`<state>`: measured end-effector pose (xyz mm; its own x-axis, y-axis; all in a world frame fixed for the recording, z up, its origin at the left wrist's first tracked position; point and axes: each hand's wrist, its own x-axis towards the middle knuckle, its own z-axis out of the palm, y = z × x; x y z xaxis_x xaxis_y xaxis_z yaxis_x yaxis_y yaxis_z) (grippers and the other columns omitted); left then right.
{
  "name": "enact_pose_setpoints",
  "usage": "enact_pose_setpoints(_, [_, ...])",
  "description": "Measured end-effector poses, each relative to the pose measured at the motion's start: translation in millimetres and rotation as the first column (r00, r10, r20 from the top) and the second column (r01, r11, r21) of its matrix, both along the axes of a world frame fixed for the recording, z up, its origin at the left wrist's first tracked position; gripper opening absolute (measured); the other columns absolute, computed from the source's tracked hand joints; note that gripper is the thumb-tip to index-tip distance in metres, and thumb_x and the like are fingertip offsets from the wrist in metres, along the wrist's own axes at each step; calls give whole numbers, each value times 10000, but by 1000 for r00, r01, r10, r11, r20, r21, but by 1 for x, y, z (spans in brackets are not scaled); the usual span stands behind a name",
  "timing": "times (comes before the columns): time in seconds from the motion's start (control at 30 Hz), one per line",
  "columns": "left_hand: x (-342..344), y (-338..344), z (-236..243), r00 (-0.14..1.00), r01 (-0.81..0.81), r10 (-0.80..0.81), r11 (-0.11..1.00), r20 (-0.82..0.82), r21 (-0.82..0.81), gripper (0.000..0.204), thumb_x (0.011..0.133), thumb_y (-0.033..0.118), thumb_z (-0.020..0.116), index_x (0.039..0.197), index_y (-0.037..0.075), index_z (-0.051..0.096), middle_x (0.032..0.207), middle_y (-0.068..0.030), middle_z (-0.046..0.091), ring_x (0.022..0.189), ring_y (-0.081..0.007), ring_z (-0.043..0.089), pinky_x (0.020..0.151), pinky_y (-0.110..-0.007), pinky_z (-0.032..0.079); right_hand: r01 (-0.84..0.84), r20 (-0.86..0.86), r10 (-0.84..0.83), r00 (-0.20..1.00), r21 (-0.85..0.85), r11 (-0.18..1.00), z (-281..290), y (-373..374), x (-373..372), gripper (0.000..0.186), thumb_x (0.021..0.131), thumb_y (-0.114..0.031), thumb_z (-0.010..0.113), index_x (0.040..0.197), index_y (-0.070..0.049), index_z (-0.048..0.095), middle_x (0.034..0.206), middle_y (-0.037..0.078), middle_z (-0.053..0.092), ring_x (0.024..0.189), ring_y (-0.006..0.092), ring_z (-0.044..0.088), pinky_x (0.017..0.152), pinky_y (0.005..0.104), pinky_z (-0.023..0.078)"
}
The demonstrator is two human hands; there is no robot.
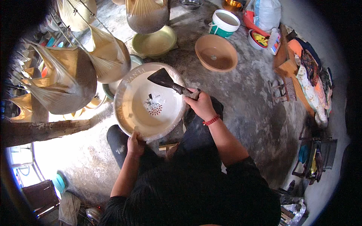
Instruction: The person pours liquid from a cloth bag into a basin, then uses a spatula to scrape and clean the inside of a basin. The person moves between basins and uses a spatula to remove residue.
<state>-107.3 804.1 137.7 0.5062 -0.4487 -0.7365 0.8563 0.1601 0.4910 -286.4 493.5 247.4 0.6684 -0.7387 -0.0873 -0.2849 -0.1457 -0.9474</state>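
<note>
A wide white basin (174, 128) rests tilted by my knees, with a reddish flower print on its bottom. Whitish residue smears its inside around the print, and a small dark patch shows there. The near rim is in the grip of my left hand (135, 144), thumb on top and fingers mostly hidden underneath. Over the basin's right side, my right hand (201, 103) is closed round the handle of a scraper (163, 78). The scraper's dark, flared blade points to the upper left, above the basin's inside.
Cloth slings (71, 81) hang full on ropes at left, above a wooden beam (45, 132). Beyond the basin stand a yellow-green basin (171, 37), a brown basin (226, 62) and a white-green bucket (222, 31). Piled clothes (313, 75) lie at right.
</note>
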Motion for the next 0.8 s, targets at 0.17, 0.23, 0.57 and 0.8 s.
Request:
enact_pose_setpoints(0.17, [19,-22,-26,999,48,-48,976,-5,214,187,862,108,618,1043,58,625,860,-48,643,761,-226,659,705,-369,575,-33,-44,26,999,-174,984,-20,-46,32,383,876,-217,769,1182,3,702,930,155,745,866,218,726,781,355,552])
enact_pose_setpoints(0.23, [26,-32,-41,999,46,-43,988,-24,150,217,864,121,618,1068,48,627,909,-61,655,815,-241,671,736,-391,578,-26,-122,6,993,-169,985,-32,-73,52,368,882,-174,778,1194,5,698,1037,138,760,955,175,715,847,330,549])
enact_pose_setpoints(0.57, [47,-39,-122,913,316,-371,906,171,281,282,899,146,582,1154,29,613,1084,-109,682,1052,-291,660,920,-420,544,-30,-121,6,993,-196,980,-130,-168,110,371,909,-134,749,1247,-4,673,1099,101,747,984,160,694,875,317,541])
enact_pose_setpoints(0.8, [41,-65,-96,976,95,-63,985,-211,144,386,911,139,552,1269,-2,581,1220,-148,671,1173,-335,622,1087,-471,446,76,-112,-105,988,-232,970,-220,-232,180,422,884,-262,751,1206,1,681,1014,218,728,980,360,711,852,420,552])
